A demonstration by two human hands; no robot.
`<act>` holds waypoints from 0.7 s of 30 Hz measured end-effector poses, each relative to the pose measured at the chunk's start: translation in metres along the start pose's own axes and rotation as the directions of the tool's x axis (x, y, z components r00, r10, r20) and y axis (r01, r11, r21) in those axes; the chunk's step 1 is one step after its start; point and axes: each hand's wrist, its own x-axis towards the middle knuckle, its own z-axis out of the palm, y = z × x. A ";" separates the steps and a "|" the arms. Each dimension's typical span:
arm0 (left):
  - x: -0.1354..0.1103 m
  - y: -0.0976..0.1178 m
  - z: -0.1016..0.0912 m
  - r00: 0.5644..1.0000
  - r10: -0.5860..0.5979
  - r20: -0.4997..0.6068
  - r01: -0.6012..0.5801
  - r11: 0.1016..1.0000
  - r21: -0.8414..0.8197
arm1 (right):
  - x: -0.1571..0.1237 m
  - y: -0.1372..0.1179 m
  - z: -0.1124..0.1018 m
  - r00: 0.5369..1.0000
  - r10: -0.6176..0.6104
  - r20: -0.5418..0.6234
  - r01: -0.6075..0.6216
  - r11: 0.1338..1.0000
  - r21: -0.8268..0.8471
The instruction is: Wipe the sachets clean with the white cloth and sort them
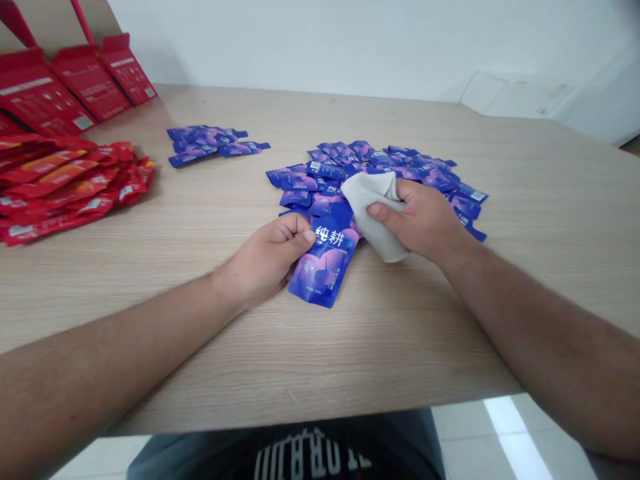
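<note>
well, nearest to my view is a dark shirt [310, 457] with white lettering, above a pale tiled floor [500, 433] at the bottom of the frame. past it, both bare forearms reach over the wood-grain tabletop [320, 360]. the left hand [267, 260] is closed on the upper edge of a blue-purple sachet [325, 257], thumb on top, fingers curled beneath. the sachet lies tilted, its lower end on the tabletop, white chinese characters across its face. the right hand [415, 220] is clamped on a bunched grey-white cloth [373, 217], which presses against the top of the sachet, so the two hands sit close together with the cloth and sachet between them.

just behind the hands, a loose heap of similar blue sachets [385, 167] spreads over the tabletop, touching the cloth. farther left, i can see a smaller group of blue sachets [210, 145], well apart from the heap. beyond that, a pile of red sachets [65, 190] lies near the left edge, and open red cartons [83, 87] stand in a row at the far left corner, against a white wall [320, 40].
</note>
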 end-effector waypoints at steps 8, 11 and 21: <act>0.000 0.015 -0.006 0.899 -0.291 0.328 0.390 0.872 -0.295 | -0.014 0.000 0.012 0.943 -0.002 0.333 -0.257 0.632 0.731; 0.000 0.013 -0.006 0.741 -0.417 0.526 0.607 0.751 -0.259 | -0.021 -0.013 0.015 0.881 -0.179 0.438 -0.248 0.613 0.750; -0.005 0.001 0.008 0.966 -0.198 0.166 0.232 0.946 -0.226 | -0.024 -0.029 0.001 0.895 -0.031 0.445 -0.273 0.751 0.601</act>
